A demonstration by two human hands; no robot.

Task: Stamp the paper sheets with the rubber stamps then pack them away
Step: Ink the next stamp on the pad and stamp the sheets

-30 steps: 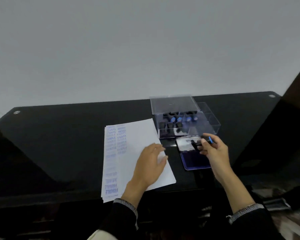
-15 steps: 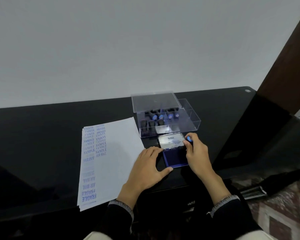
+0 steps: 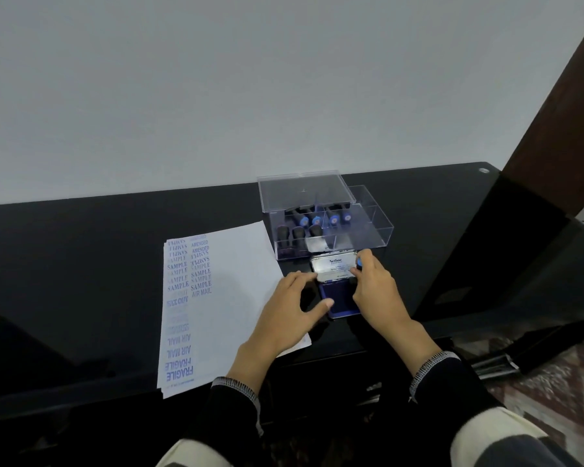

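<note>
A stack of white paper sheets [image 3: 230, 291] with blue stamped words down its left side lies on the black table [image 3: 81, 264]. Right of it an open blue ink pad [image 3: 338, 296] lies with its lid [image 3: 332, 266] raised. My right hand [image 3: 375, 291] grips a rubber stamp [image 3: 359, 263] with a blue top, held down over the pad's right side. My left hand [image 3: 290, 315] rests with fingers spread at the pad's left edge, thumb touching it. Behind stands a clear plastic box [image 3: 324, 224] holding several black and blue stamps.
The box's clear lid [image 3: 304, 192] stands open at the back. The table's front edge runs just under my wrists. A dark wooden post [image 3: 553, 96] rises at the right, with patterned floor [image 3: 553, 382] below it.
My right hand has brought the stamp down from above the pad onto it. My left hand has slid right off the paper to the pad's left edge. The view has shifted right.
</note>
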